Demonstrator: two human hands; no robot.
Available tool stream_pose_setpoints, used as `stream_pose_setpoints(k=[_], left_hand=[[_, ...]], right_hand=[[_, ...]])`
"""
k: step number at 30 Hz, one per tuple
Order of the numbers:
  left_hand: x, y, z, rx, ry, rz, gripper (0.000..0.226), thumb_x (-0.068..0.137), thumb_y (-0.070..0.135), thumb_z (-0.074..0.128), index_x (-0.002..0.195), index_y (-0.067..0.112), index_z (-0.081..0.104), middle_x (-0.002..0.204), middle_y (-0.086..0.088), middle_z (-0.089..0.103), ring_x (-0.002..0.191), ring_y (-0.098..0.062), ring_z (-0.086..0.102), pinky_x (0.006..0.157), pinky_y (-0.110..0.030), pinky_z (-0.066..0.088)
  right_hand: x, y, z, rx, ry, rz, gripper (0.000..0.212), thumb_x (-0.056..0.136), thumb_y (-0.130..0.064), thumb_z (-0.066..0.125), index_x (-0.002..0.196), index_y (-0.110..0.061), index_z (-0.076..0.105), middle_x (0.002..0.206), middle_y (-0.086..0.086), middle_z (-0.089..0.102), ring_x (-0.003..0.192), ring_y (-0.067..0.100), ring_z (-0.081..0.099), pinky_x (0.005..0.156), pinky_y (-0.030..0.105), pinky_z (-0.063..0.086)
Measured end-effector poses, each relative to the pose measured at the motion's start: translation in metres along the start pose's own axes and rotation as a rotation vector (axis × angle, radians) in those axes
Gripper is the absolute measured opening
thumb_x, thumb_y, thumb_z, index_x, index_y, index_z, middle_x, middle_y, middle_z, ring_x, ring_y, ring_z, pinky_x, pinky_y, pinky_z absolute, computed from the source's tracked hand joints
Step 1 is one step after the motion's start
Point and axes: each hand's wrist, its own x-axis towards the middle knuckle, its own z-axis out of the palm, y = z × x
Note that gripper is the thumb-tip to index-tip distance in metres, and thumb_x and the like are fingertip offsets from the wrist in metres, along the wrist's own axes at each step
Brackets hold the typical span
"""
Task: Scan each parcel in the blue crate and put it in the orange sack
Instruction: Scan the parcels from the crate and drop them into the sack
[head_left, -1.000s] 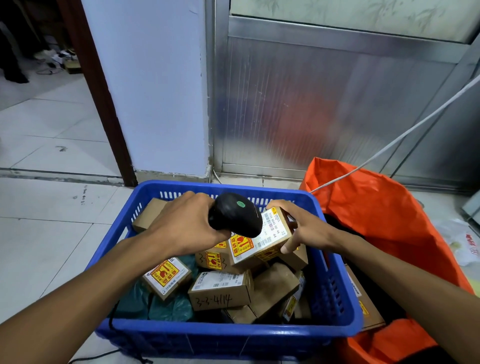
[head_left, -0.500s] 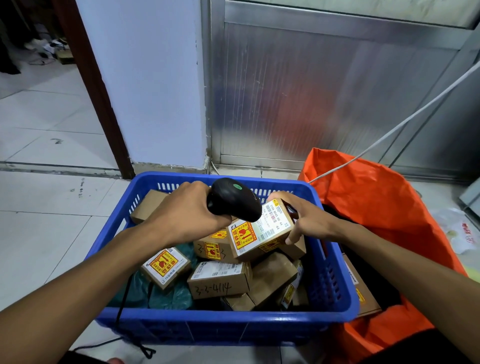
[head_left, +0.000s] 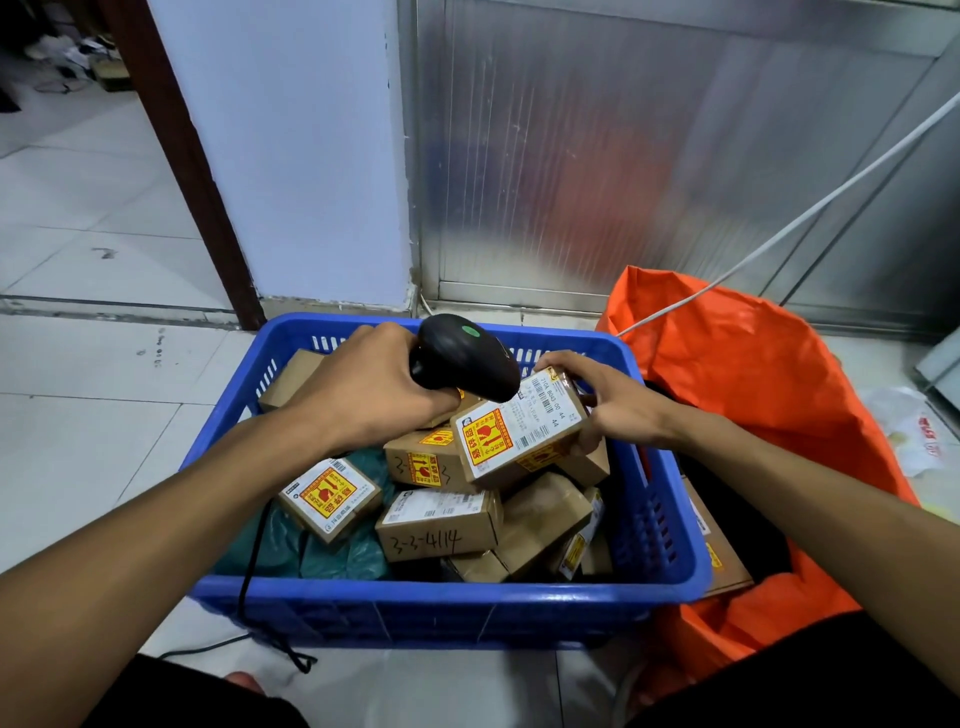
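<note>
Right hand (head_left: 615, 410) pinches a labelled parcel (head_left: 522, 434) above the blue crate (head_left: 447, 605); left hand (head_left: 371, 389) grips the scanner (head_left: 465, 358) just over its label. Risk: a misread barcode, or the parcel slipping short of the orange sack (head_left: 753, 374) at right.

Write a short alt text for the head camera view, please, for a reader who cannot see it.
A left hand aims a black scanner at a labelled parcel held by the right hand over a blue crate of parcels. An orange sack stands open to its right.
</note>
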Motion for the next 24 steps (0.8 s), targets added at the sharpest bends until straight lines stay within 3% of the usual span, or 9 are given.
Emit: stream_pose_setpoints(k=[6, 9, 11, 13, 15, 17, 21, 24], left_hand=[[0.000, -0.001, 0.001, -0.034, 0.016, 0.003, 0.020, 0.079, 0.027, 0.074, 0.087, 0.010, 0.068, 0.073, -0.010, 0.070, 0.073, -0.024, 0.069, 0.073, -0.051, 0.058], [0.001, -0.002, 0.000, -0.038, 0.022, 0.001, 0.020, 0.080, 0.027, 0.074, 0.090, 0.011, 0.069, 0.074, -0.008, 0.071, 0.073, -0.022, 0.069, 0.074, -0.051, 0.059], [0.001, -0.002, 0.000, -0.042, 0.031, 0.006, 0.019, 0.080, 0.026, 0.074, 0.091, 0.012, 0.069, 0.073, -0.007, 0.071, 0.072, -0.021, 0.069, 0.074, -0.050, 0.059], [0.001, -0.003, 0.001, -0.051, 0.047, 0.012, 0.017, 0.080, 0.025, 0.075, 0.089, 0.013, 0.069, 0.071, -0.007, 0.070, 0.071, -0.022, 0.069, 0.073, -0.049, 0.059], [0.002, -0.002, 0.000, -0.057, 0.062, 0.013, 0.014, 0.081, 0.025, 0.074, 0.086, 0.015, 0.068, 0.068, -0.007, 0.069, 0.069, -0.022, 0.069, 0.071, -0.047, 0.060], [0.002, -0.001, 0.000, -0.059, 0.070, 0.018, 0.013, 0.082, 0.024, 0.074, 0.089, 0.016, 0.067, 0.067, -0.007, 0.068, 0.068, -0.022, 0.068, 0.069, -0.045, 0.060], [0.002, 0.001, 0.001, -0.057, 0.089, 0.033, 0.012, 0.084, 0.022, 0.073, 0.080, 0.023, 0.062, 0.062, -0.001, 0.064, 0.062, -0.015, 0.064, 0.057, -0.029, 0.049], [0.000, 0.003, 0.000, -0.036, 0.106, 0.027, 0.017, 0.083, 0.023, 0.074, 0.072, 0.022, 0.061, 0.059, -0.005, 0.065, 0.060, -0.018, 0.064, 0.057, -0.033, 0.050]], right_hand=[[0.005, 0.012, -0.001, -0.033, 0.006, 0.043, 0.091, 0.051, -0.008, 0.078, 0.133, -0.029, 0.044, 0.121, -0.001, 0.056, 0.116, 0.023, 0.055, 0.093, 0.046, 0.055], [0.007, 0.026, -0.008, -0.073, -0.028, 0.074, 0.091, 0.064, -0.006, 0.089, 0.138, -0.023, 0.039, 0.124, -0.002, 0.057, 0.116, 0.012, 0.055, 0.095, 0.026, 0.051], [0.005, 0.034, -0.017, -0.076, -0.009, 0.099, 0.091, 0.068, -0.015, 0.092, 0.141, -0.021, 0.038, 0.124, -0.007, 0.057, 0.114, 0.004, 0.054, 0.095, 0.015, 0.045], [0.003, 0.043, -0.026, -0.061, 0.087, 0.121, 0.089, 0.068, -0.022, 0.093, 0.140, -0.016, 0.042, 0.122, -0.006, 0.058, 0.109, 0.003, 0.057, 0.091, 0.011, 0.044], [0.001, 0.058, -0.036, -0.030, 0.235, 0.158, 0.082, 0.068, -0.023, 0.093, 0.134, -0.011, 0.047, 0.119, 0.002, 0.062, 0.102, 0.008, 0.058, 0.078, 0.006, 0.043], [-0.004, 0.075, -0.048, 0.008, 0.364, 0.229, 0.079, 0.067, -0.024, 0.093, 0.131, -0.009, 0.049, 0.115, 0.004, 0.062, 0.094, 0.008, 0.057, 0.070, 0.007, 0.043], [-0.030, 0.120, -0.067, 0.062, 0.507, 0.411, 0.077, 0.067, -0.029, 0.093, 0.128, -0.010, 0.049, 0.116, 0.006, 0.062, 0.101, 0.016, 0.059, 0.081, 0.024, 0.045], [-0.053, 0.150, -0.081, 0.163, 0.583, 0.516, 0.083, 0.059, -0.039, 0.095, 0.123, -0.005, 0.056, 0.113, 0.013, 0.068, 0.091, 0.020, 0.066, 0.071, 0.030, 0.052]])
